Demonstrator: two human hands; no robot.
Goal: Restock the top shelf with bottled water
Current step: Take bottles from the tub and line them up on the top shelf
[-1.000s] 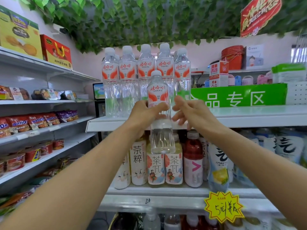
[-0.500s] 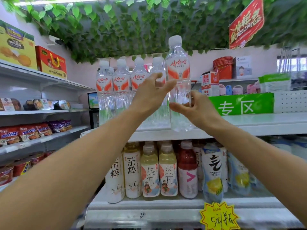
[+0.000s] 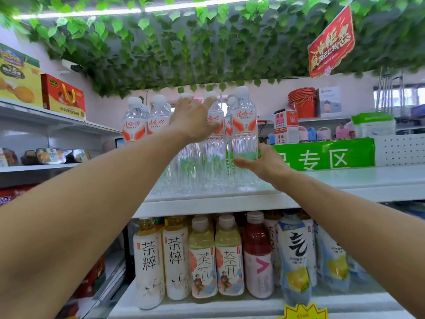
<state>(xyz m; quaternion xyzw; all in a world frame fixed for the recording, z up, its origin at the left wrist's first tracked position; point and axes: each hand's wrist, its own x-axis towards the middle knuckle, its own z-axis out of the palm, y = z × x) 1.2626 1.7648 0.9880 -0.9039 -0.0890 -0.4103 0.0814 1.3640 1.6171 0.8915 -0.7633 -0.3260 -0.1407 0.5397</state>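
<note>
The right hand grips the water bottle low, setting it upright at the row's right end on the top shelf; the left hand, fingers straight, braces neighbouring bottles against tipping.

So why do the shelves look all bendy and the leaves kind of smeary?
Head view: the wide-angle lens bows the top shelf edge and stretches both arms; the leaves smear with motion blur toward the corners; the ceiling light strip glares white; the water bottles stay fairly sharp.
</note>
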